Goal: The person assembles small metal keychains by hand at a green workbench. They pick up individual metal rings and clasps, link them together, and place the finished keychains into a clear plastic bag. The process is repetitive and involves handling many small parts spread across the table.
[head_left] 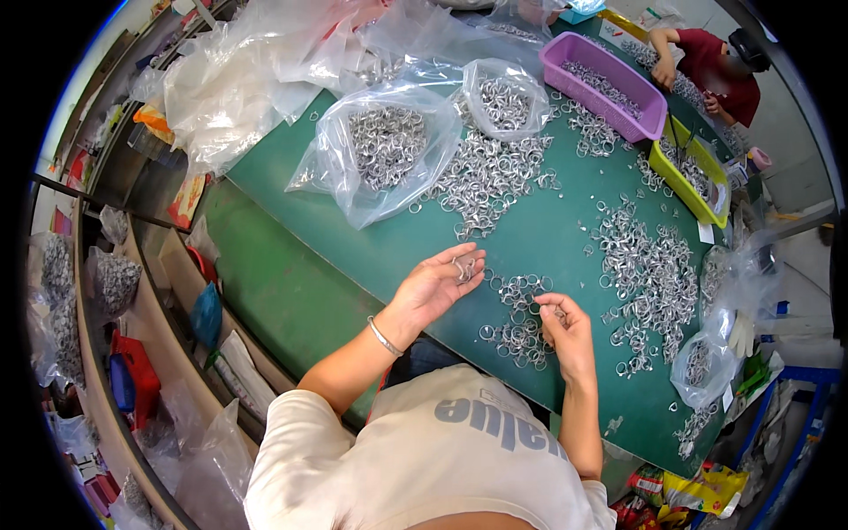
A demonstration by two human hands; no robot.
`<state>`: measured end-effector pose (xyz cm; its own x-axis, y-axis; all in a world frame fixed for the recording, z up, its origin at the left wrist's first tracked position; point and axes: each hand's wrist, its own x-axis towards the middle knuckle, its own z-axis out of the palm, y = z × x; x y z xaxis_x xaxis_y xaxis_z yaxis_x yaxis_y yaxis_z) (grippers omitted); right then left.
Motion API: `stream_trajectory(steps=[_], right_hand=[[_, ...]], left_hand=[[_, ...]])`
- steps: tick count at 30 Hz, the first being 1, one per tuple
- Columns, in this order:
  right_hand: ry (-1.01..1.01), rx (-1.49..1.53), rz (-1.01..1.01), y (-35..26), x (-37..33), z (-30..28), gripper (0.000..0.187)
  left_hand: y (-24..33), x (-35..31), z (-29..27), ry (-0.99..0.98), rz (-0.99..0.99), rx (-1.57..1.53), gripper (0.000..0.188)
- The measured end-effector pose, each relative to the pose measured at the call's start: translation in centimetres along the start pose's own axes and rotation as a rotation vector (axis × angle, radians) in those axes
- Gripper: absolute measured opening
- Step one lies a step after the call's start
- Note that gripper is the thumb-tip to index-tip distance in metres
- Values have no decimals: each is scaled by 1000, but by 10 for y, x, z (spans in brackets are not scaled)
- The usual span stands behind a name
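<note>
My left hand (435, 287) is palm up over the near edge of the table, its fingers curled a little around a few silver metal rings (465, 268). My right hand (568, 334) is closed in a pinch to the right, with small silver rings at its fingertips, partly hidden by the fingers. Between the hands, a small pile of rings (515, 343) lies on the green table (371, 256). A larger heap of rings (486, 181) spreads beyond my left hand. Another wide heap (649, 274) lies to the right of my right hand.
Two clear plastic bags of rings (386, 146) (503, 102) stand at the far side. A purple basket (605, 84) and a yellow-green basket (689, 181) hold more rings at the far right. A person in a dark red shirt (720, 75) works there. Shelves (132, 256) line the left.
</note>
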<state>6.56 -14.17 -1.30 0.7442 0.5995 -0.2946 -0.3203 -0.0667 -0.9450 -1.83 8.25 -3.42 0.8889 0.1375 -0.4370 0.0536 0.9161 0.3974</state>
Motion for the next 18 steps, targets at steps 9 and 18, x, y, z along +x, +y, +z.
stream_trajectory(steps=[9, 18], right_hand=[[23, 55, 16, 4, -6, -10, 15], [132, 405, -76, 6, -6, -44, 48]], left_hand=[[67, 132, 71, -52, 316, 13, 45], [69, 141, 117, -48, 603, 413, 53]])
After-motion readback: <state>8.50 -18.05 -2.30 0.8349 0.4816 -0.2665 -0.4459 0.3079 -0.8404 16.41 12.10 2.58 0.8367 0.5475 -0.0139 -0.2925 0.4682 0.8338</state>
